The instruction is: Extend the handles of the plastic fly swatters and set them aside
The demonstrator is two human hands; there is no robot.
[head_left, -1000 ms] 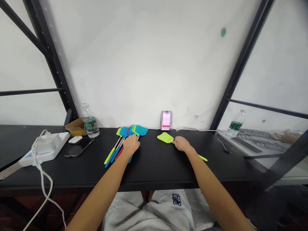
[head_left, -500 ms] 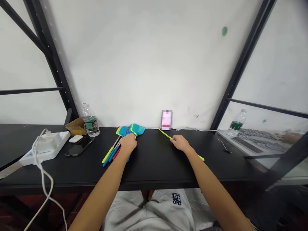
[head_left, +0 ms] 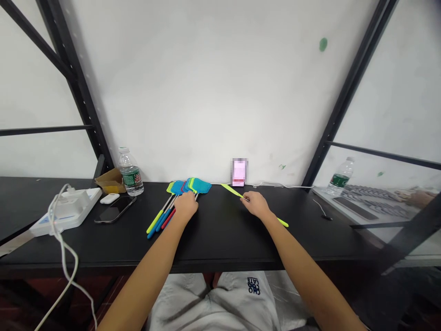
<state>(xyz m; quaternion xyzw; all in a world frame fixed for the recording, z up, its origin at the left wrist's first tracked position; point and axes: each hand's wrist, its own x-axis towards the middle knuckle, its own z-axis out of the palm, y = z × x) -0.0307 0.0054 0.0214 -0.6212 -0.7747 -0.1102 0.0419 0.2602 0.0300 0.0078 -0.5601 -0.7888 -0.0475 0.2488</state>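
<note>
Several fly swatters with blue, yellow-green and red parts lie fanned on the black table [head_left: 213, 230], their heads [head_left: 201, 185] toward the wall and handles [head_left: 155, 221] toward me. My left hand [head_left: 186, 205] is closed around the metal shafts just below the heads, and its fingers are partly hidden. To the right, my right hand [head_left: 255, 204] grips a separate yellow-green fly swatter [head_left: 231, 190] by its shaft. Its narrow-looking head points to the wall, and the handle end shows beyond my wrist.
A phone [head_left: 239, 173] with a blurred screen leans against the wall. On the left are a water bottle [head_left: 131, 174], a cardboard box [head_left: 112, 180], a white case [head_left: 109, 198], a dark phone [head_left: 115, 209] and a power strip [head_left: 72, 218]. A small black cable end [head_left: 326, 217] lies right.
The yellow-green swatter in my right hand has turned, so more of its head's face shows, and it has shifted slightly left. Swatter heads by my left hand have spread a little right.
</note>
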